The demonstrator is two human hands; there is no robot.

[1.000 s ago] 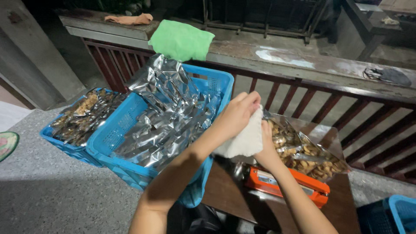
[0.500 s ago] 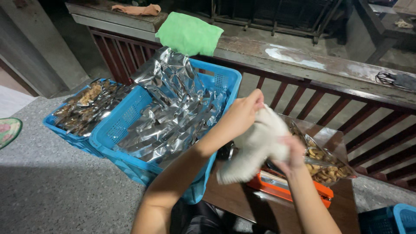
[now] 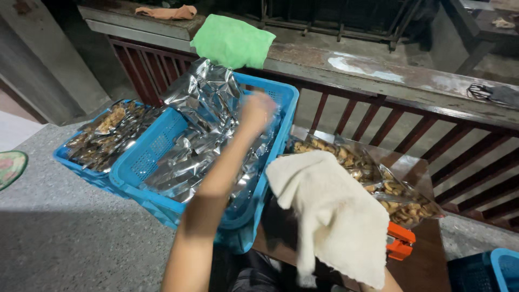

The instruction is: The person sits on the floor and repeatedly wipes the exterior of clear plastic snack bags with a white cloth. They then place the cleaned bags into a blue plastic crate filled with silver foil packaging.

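My left hand point(image 3: 257, 110) is blurred above the silver foil pouches point(image 3: 204, 96) heaped in a big blue basket point(image 3: 141, 163); whether its fingers hold anything is unclear. A white cloth point(image 3: 331, 215) hangs over my right hand and hides it completely, so only a bit of forearm point(image 3: 387, 282) shows at the bottom edge. The cloth is raised over a small brown table point(image 3: 427, 254), just right of the basket. Clear bags of brown snacks point(image 3: 352, 160) lie on that table behind the cloth.
A smaller blue basket point(image 3: 69, 160) of filled snack packs stands left of the big one. An orange tool point(image 3: 401, 243) peeks out beside the cloth. A green cloth point(image 3: 232, 41) lies on the concrete ledge point(image 3: 378, 66) above a dark red railing point(image 3: 389, 125). Another blue basket point(image 3: 504, 267) sits bottom right.
My left hand has let go of the cloth and swung left over the foil pouches. The cloth now drapes from my right hand alone.
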